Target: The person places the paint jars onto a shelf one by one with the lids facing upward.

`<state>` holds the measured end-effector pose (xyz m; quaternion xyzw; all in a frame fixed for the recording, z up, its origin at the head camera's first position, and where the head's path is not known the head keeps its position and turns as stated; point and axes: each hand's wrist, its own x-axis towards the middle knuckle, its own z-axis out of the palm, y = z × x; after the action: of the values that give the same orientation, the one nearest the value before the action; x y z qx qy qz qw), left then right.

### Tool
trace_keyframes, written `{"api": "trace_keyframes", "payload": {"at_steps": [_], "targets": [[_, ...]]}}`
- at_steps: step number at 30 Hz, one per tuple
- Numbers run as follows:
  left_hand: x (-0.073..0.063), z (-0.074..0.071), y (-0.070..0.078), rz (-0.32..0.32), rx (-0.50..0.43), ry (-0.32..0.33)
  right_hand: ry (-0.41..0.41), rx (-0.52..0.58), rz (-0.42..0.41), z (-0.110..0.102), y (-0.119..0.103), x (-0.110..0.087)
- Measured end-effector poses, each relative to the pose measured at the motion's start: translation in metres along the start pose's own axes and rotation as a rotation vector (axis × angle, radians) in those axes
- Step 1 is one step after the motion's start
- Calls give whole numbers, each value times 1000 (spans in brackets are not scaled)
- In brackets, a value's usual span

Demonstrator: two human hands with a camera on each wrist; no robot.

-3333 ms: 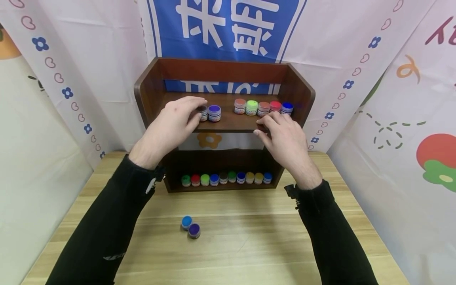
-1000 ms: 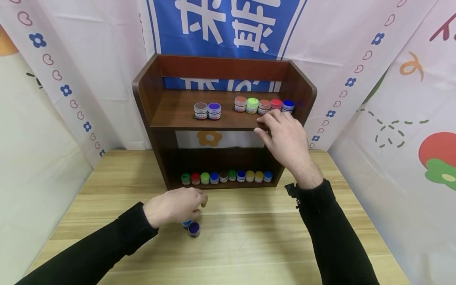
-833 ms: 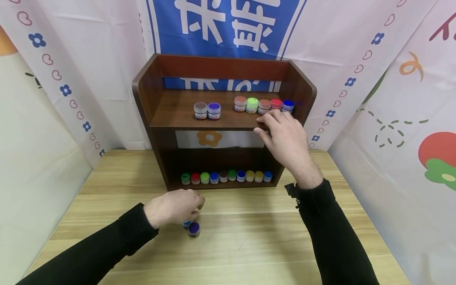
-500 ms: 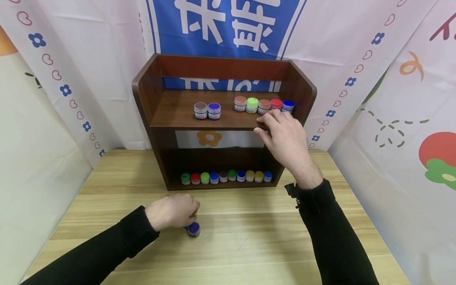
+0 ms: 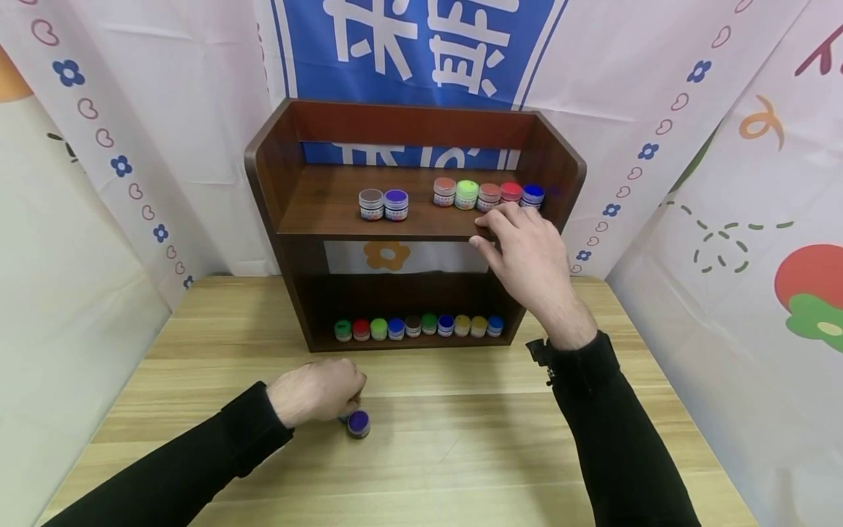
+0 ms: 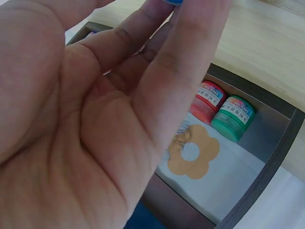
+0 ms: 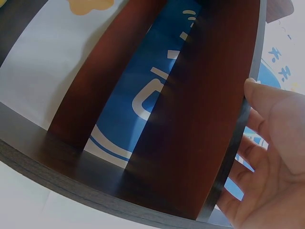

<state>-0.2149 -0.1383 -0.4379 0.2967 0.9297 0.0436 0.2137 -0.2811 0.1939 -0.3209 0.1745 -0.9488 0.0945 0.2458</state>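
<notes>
My left hand (image 5: 319, 390) is low over the table, its fingertips pinching a small light-blue paint jar (image 6: 173, 1). The fingers hide most of that jar; only a bit of its blue lid shows at the top of the left wrist view. Right beside it stands a purple-lidded paint jar (image 5: 358, 424). My right hand (image 5: 530, 260) holds the front edge of the upper board of a dark brown shelf (image 5: 316, 212), thumb at the edge and fingers over it, as the right wrist view (image 7: 271, 138) of the hand shows. Just behind those fingers stand a red paint jar (image 5: 510, 192) and a dark-blue one (image 5: 532, 195).
A grey-lidded jar (image 5: 371, 204) and a violet one (image 5: 396, 205) stand together left of centre on the upper board. Further right are jars including a lime-green one (image 5: 466, 195). Along the bottom board runs a row of several paint jars (image 5: 413, 326). Printed cloth (image 5: 197, 132) hangs behind.
My left hand has come down from the grey-lidded jar on the upper board to the table and closed its fingers on the light-blue jar. The right hand has stayed at the shelf edge.
</notes>
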Motion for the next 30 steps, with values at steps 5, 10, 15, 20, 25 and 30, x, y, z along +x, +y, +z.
{"api": "trace_keyframes", "payload": {"at_steps": [5,10,15,20,25,30], "targets": [[0,-1,-4,34,-3,8,0,-1,0,0,0,0],[1,0,-9,92,-18,16,-3,-3,2,-1,-1,0],[2,1,-13,126,-29,19,-3,-5,3,-1,-1,1],[3,1,-16,132,-25,41,-5,-7,6,0,-1,1],[3,3,-18,130,-12,90,-6,-4,5,0,-1,0],[2,5,-19,151,-12,124,0,-4,1,0,-1,0]]}}
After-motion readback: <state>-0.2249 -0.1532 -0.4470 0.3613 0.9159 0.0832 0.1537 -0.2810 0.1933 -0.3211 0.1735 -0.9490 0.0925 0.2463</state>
